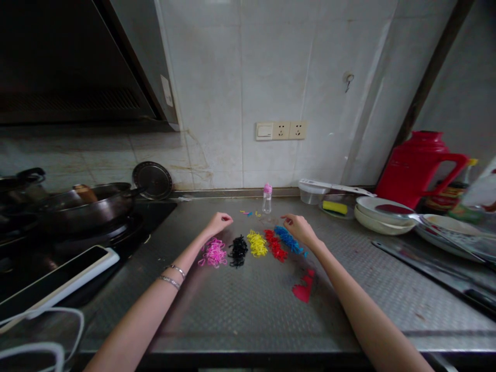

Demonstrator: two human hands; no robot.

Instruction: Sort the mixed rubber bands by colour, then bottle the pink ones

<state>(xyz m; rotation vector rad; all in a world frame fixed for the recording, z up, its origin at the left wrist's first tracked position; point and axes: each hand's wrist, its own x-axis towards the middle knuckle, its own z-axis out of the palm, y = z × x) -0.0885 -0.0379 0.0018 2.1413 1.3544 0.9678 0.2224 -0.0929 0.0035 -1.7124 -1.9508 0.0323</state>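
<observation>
Five small heaps of tiny elastic bands lie in a row on the steel counter (248, 305): pink (213, 253), black (237, 251), yellow (257, 244), red (276, 245) and blue (289, 240). My left hand (218, 223) hovers just beyond the pink heap, its fingers curled in a loose pinch; what they hold is too small to name. My right hand (299, 228) rests over the blue heap with fingertips pinched together. A few loose bands (248, 213) and a small clear bottle with a pink cap (267, 199) stand behind the heaps.
A wok (93, 204) and stove sit at the left, with a white-edged tablet (58, 281) in front. Stacked plates (382, 214), a red thermos jug (416, 165), a sponge (335, 207) and a knife (434, 271) crowd the right. A red reflection (304, 289) shows on the counter.
</observation>
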